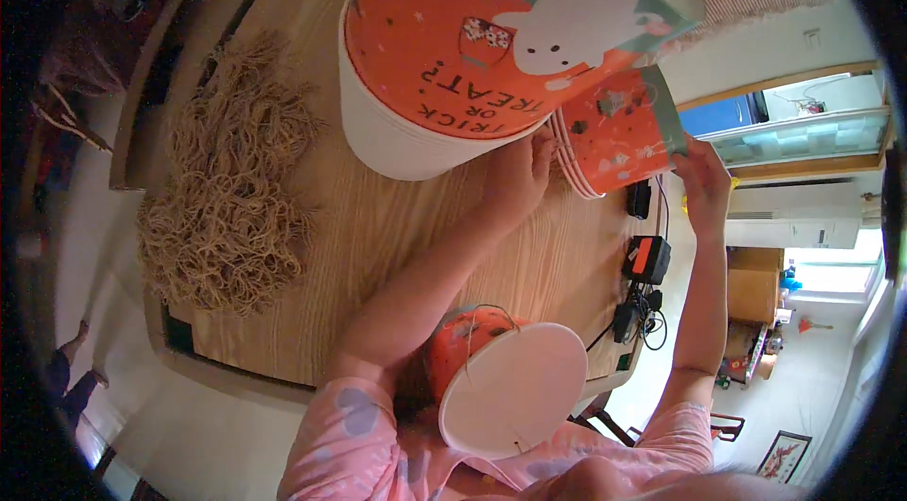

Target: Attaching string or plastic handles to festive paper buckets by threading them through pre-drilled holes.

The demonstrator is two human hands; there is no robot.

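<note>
**Hands on the orange buckets**

I see my left hand [518,175] pressed, fingers together, against the small bucket stack [619,133] on the table [397,246]; my right hand [704,182] grips its far side (beside the big stack [453,57])

We see a stack of orange ghost-print paper buckets [614,133] tilted sideways above the bench [378,246], white rims leftward.

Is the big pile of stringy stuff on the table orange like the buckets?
No, the pile of stringy loops on the wooden table is tan, while the paper buckets by the hands are orange.
</note>
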